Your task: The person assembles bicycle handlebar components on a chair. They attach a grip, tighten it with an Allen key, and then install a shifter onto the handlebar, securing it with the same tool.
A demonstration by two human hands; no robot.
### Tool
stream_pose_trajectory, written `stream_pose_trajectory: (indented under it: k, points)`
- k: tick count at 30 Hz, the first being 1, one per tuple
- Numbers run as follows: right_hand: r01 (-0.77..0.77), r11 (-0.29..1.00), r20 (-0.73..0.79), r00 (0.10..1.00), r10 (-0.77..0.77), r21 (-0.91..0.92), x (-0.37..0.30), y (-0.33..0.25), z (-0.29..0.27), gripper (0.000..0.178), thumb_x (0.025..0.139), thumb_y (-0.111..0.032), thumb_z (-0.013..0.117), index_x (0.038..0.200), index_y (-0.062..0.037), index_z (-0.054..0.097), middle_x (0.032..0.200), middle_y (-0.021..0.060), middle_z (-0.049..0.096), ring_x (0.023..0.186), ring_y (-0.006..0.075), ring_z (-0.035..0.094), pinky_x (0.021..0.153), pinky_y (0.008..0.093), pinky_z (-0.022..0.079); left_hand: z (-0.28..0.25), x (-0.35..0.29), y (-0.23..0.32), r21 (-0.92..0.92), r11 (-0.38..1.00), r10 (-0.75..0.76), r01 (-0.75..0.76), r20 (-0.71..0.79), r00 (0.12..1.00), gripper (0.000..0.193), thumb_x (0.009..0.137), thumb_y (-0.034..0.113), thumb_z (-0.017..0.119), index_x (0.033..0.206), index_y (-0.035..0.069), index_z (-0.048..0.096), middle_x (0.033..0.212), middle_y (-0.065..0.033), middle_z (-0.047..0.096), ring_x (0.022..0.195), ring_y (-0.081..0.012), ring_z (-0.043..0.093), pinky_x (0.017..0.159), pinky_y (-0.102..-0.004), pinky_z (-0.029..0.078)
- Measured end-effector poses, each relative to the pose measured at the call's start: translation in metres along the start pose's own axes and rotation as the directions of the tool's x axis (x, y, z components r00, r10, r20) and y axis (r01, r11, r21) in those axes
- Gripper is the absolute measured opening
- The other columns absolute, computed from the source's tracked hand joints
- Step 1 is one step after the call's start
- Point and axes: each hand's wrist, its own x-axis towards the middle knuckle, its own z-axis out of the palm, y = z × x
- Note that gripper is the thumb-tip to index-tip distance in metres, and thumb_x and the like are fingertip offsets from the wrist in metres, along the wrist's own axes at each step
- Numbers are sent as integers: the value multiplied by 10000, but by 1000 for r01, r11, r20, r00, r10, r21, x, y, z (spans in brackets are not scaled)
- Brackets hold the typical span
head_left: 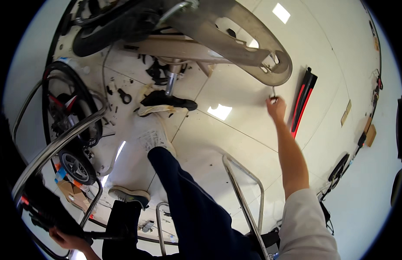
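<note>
In the upper middle, a large beige-grey metal vehicle frame (235, 54) with long openings slants down to a rounded end at the right. Just beneath that end, my right hand (277, 107) is closed in a pinch on a thin metal rod (274, 92), which reaches up to the frame. Whether the rod fits into the frame cannot be made out. At the lower left edge, what looks like my left hand (66, 239) has its fingers curled round a long black part (58, 212), mostly in shadow. A black and red strip-shaped part (303, 102) lies right of my right hand.
A bare metal chair frame (62, 147) and wheels (77, 167) crowd the left side. Loose dark parts (124, 96) are scattered on the tiled floor near a black piece on cloth (166, 100). Metal tubing (242, 190) stands beside my navy trouser leg (183, 190).
</note>
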Motion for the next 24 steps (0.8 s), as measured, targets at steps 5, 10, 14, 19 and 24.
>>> stream_pose_trajectory:
  k: [5,10,14,19,24]
  points:
    - [142,948,130,974,-185,284,-137,-46,10,254,759,-257,777,820,-22,699,632,157,639,560,261,632,547,382,503,7,-14,28,-103,995,12,-9,23,1000,86,960,73,593,1009,3,592,879,-43,544,835,-148,504,795,-281,439]
    - [12,890,520,808,-277,455,-223,-176,-81,199,782,-127,704,922,14,684,628,28,597,555,74,501,504,254,403,3,-20,59,-49,998,-41,37,-80,996,102,863,-2,598,959,21,625,836,-105,632,760,-231,621,736,-340,505]
    - [345,720,382,667,-639,602,-242,-270,-170,151,775,-79,691,865,26,631,709,86,663,643,132,646,569,257,515,10,-6,87,-238,970,-99,59,-160,982,175,779,44,663,938,45,590,913,-131,569,835,-314,604,731,-362,501]
    - [493,674,466,490,-737,550,-324,-380,-270,132,791,-50,685,899,5,633,867,39,737,442,-1,385,434,199,326,-6,-4,83,-533,797,-383,285,-81,920,419,742,28,703,1108,22,499,986,-127,477,731,-218,427,683,-329,407]
    - [585,473,324,347,-880,659,-415,-468,-270,175,792,-77,763,925,-10,671,750,-22,680,482,-14,338,439,192,278,-24,6,72,-606,613,-438,508,275,856,500,758,66,706,1197,13,471,1093,-167,469,997,-332,540,862,-397,479]
